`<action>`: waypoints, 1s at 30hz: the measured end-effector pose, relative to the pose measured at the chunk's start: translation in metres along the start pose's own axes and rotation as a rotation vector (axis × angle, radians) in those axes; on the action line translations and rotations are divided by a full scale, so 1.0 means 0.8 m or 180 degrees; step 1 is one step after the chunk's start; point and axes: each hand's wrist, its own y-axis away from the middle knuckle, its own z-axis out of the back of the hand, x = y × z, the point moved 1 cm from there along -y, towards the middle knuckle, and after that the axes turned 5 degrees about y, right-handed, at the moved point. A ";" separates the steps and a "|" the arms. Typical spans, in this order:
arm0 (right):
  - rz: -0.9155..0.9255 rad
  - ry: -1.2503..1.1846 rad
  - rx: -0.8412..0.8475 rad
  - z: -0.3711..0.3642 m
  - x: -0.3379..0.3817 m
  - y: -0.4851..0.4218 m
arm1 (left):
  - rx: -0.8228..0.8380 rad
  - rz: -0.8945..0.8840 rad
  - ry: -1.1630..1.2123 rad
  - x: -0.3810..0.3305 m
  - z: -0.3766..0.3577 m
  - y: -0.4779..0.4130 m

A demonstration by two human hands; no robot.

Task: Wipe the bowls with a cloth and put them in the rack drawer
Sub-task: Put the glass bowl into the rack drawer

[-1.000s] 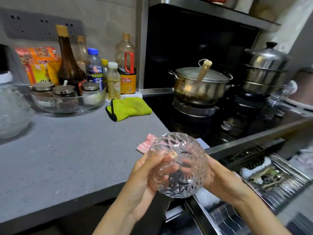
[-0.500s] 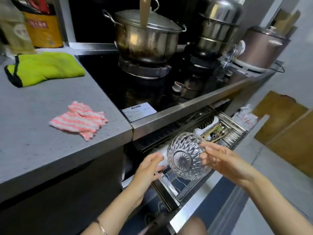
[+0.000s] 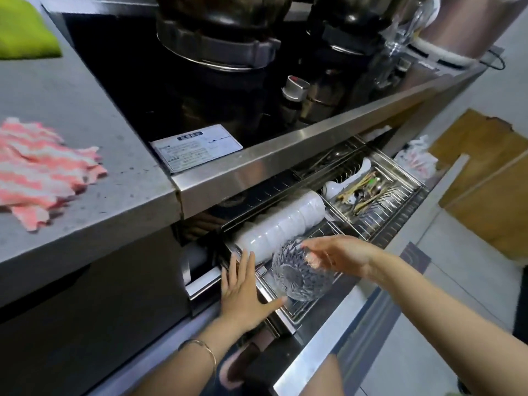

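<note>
the right hand (image 3: 341, 256) reaches in from the right and grips the glass bowl (image 3: 300, 277) at its upper rim, fingers curled over the edge, with part of the hand showing through the cut glass. the left hand (image 3: 246, 288) lies flat and relaxed just left of the bowl, fingers straight and together, pointing up toward the drawer's back. its thumb is spread out to the right, with the tip at the bowl's lower edge. a thin bracelet (image 3: 203, 349) sits on the left wrist.

the glass bowl is tilted on its side, its patterned base turned toward the camera, over the front left part of the wire rack in the open rack drawer (image 3: 400, 207). whether it already rests on the wires i cannot tell. just behind it, a row of white bowls (image 3: 281, 225) lies nested on its side in the same rack. further right in the drawer a metal tray holds cutlery (image 3: 364, 192).

above the drawer runs the steel edge of the stove, with a printed label (image 3: 197, 147) on the black glass and a control knob (image 3: 294, 86) behind it. on the grey counter (image 3: 85, 104) to the left lies a pink striped cloth (image 3: 37, 170), well apart from both hands. a green cloth (image 3: 24, 32) sits at the far top corner.
</note>
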 end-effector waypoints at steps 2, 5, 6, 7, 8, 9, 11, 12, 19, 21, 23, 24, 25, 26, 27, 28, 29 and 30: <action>-0.0169 0.0104 0.0026 -0.004 -0.009 -0.022 | 0.0014 -0.0021 -0.0084 0.003 -0.008 -0.005; -0.0332 -0.0021 -0.0006 -0.008 -0.020 -0.045 | 0.0021 -0.0140 -0.0158 0.010 -0.017 -0.007; -0.0389 -0.0013 0.0020 -0.009 -0.021 -0.051 | 0.0023 -0.0154 -0.0140 0.012 -0.018 -0.007; -0.0449 0.0033 0.0038 -0.011 -0.023 -0.057 | 0.0014 -0.0157 -0.0131 0.013 -0.019 -0.007; -0.0524 0.0083 0.0040 -0.014 -0.023 -0.063 | 0.0002 -0.0157 -0.0149 0.014 -0.019 -0.007; -0.0618 0.0130 0.0006 -0.017 -0.025 -0.071 | -0.0001 -0.0158 -0.0177 0.015 -0.020 -0.008; -0.0775 0.0235 -0.0045 -0.025 -0.024 -0.083 | -0.0007 -0.0172 -0.0197 0.015 -0.020 -0.007; -0.0839 0.0308 -0.0036 -0.028 -0.024 -0.088 | -0.0007 -0.0181 -0.0191 0.015 -0.020 -0.007; -0.0969 0.0673 -0.0036 -0.047 -0.018 -0.098 | 0.0052 -0.0181 -0.0103 0.014 -0.019 -0.006; -0.0975 0.0628 -0.0094 -0.048 -0.019 -0.101 | 0.0062 -0.0178 -0.0104 0.014 -0.018 -0.006; -0.0954 0.0533 -0.0072 -0.047 -0.019 -0.102 | 0.0070 -0.0184 -0.0123 0.014 -0.018 -0.007; -0.0949 0.0526 -0.0042 -0.046 -0.019 -0.102 | 0.0074 -0.0189 -0.0134 0.014 -0.019 -0.008; -0.0949 0.0563 0.0006 -0.046 -0.019 -0.102 | 0.0078 -0.0194 -0.0138 0.015 -0.019 -0.008; -0.0947 0.0601 0.0074 -0.046 -0.019 -0.101 | 0.0084 -0.0198 -0.0137 0.015 -0.020 -0.008; -0.0943 0.0614 0.0151 -0.046 -0.020 -0.102 | 0.0091 -0.0199 -0.0135 0.016 -0.020 -0.008; -0.0937 0.0594 0.0226 -0.046 -0.021 -0.103 | 0.0096 -0.0197 -0.0136 0.016 -0.020 -0.008; -0.0934 0.0559 0.0286 -0.047 -0.023 -0.105 | 0.0095 -0.0190 -0.0141 0.016 -0.020 -0.007; -0.0911 0.0537 0.0340 -0.047 -0.025 -0.106 | 0.0098 -0.0177 -0.0145 0.015 -0.019 -0.008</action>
